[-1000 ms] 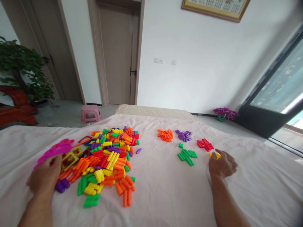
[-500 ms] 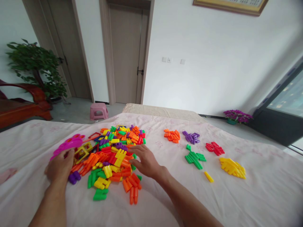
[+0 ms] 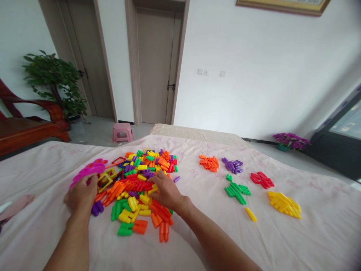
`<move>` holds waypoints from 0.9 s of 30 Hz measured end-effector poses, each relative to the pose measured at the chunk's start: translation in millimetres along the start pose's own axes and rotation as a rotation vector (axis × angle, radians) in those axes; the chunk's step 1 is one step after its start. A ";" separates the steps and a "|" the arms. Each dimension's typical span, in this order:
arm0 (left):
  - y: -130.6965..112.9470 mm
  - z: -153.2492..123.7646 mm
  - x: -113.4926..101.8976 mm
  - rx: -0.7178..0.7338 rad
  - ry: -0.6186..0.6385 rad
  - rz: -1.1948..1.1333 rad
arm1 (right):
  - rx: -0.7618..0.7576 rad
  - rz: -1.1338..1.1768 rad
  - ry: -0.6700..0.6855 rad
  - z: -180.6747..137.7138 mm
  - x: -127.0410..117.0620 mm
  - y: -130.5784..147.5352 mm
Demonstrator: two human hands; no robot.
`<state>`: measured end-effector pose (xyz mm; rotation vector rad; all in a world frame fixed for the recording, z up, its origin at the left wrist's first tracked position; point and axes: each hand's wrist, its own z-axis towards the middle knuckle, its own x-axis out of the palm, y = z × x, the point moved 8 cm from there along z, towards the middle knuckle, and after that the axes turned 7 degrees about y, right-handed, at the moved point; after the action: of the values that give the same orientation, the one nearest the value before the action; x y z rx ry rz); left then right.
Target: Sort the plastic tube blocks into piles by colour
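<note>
A mixed heap of coloured plastic building blocks [image 3: 128, 184] lies on the cloth between my hands. My right hand [image 3: 168, 191] is at the heap's right side, its fingers closed on a yellow block [image 3: 153, 189]. At the left edge, my left hand [image 3: 81, 194] is curled beside a pink scalloped plastic piece [image 3: 89, 171]; its fingertips are partly hidden, and I cannot see what they grip. Near that hand are a yellow frame-shaped piece [image 3: 107, 180] and a purple block [image 3: 97, 207].
On the right lie sorted groups: orange blocks [image 3: 209, 163], purple blocks [image 3: 232, 165], red blocks [image 3: 262, 180], green blocks [image 3: 237, 191] and yellow blocks [image 3: 284, 204]. A single yellow block [image 3: 251, 214] lies apart. Beyond the patterned cloth [image 3: 197, 233] stands a pink stool [image 3: 122, 132].
My right hand has moved onto the heap and closed on the yellow block. Some blocks have shifted; an orange one now lies at the front and a purple one at the right. The view has turned slightly left.
</note>
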<state>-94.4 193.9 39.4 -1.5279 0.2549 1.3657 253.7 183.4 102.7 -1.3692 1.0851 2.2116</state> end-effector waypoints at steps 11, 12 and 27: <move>-157.9 -77.6 -6.3 0.676 0.279 -0.417 | 0.272 0.527 -0.269 -17.9 -17.5 -58.2; -174.0 -92.3 3.6 0.749 0.382 -0.393 | 0.266 0.541 -0.278 -18.8 -19.6 -57.0; -191.5 -128.0 49.0 0.733 0.670 -0.368 | 0.382 0.673 -0.321 -57.6 -24.3 -99.8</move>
<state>137.6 203.6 78.5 -1.2532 0.7533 0.3527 362.5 209.2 65.8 -0.5000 1.9048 2.3388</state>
